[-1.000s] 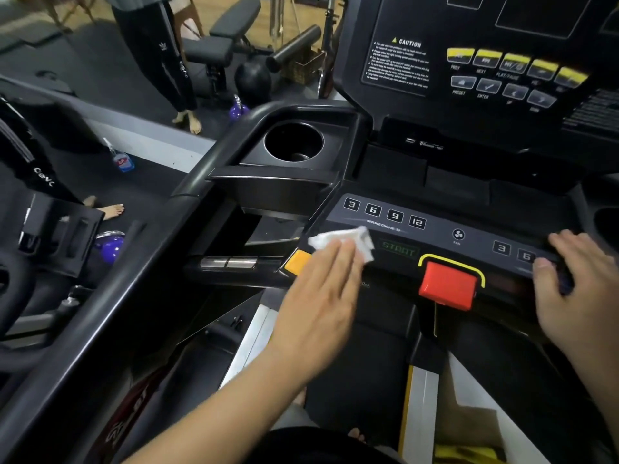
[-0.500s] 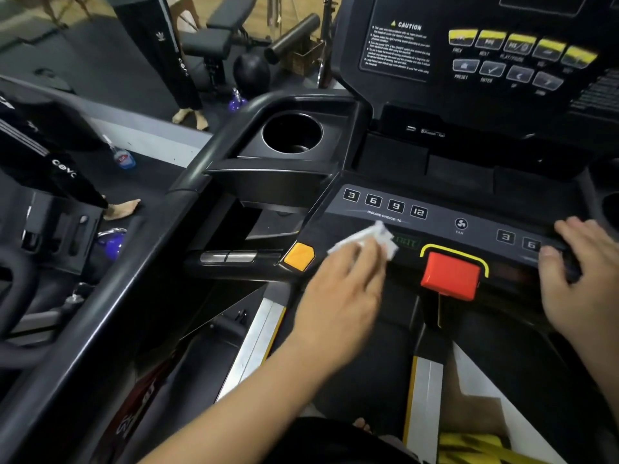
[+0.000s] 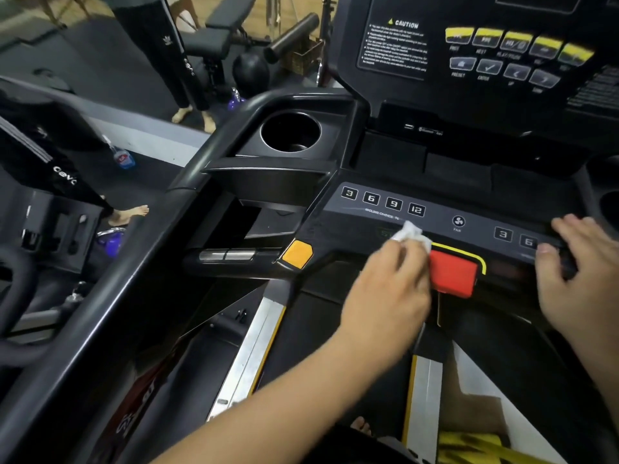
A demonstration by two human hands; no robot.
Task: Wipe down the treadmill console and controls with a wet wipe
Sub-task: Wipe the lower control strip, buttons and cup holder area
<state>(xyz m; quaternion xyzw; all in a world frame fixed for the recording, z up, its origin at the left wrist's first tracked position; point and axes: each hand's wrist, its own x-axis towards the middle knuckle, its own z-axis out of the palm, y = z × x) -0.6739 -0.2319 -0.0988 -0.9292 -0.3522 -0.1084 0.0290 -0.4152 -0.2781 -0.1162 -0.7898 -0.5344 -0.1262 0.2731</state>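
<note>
Along the dark grey treadmill control strip (image 3: 435,217), the left hand (image 3: 385,296), grip curled on a crumpled white wet wipe (image 3: 410,233), has slid right from the orange hexagonal button (image 3: 297,254) to the red safety key (image 3: 454,274); the right hand (image 3: 579,272) rests flat, holding nothing; left stretch likely done

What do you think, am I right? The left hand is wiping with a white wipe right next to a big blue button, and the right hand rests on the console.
Not quite. The button is red, not blue. The head view shows the left hand wiping with the white wipe right next to a big red button with a yellow edge. The right hand does rest on the console.
</note>
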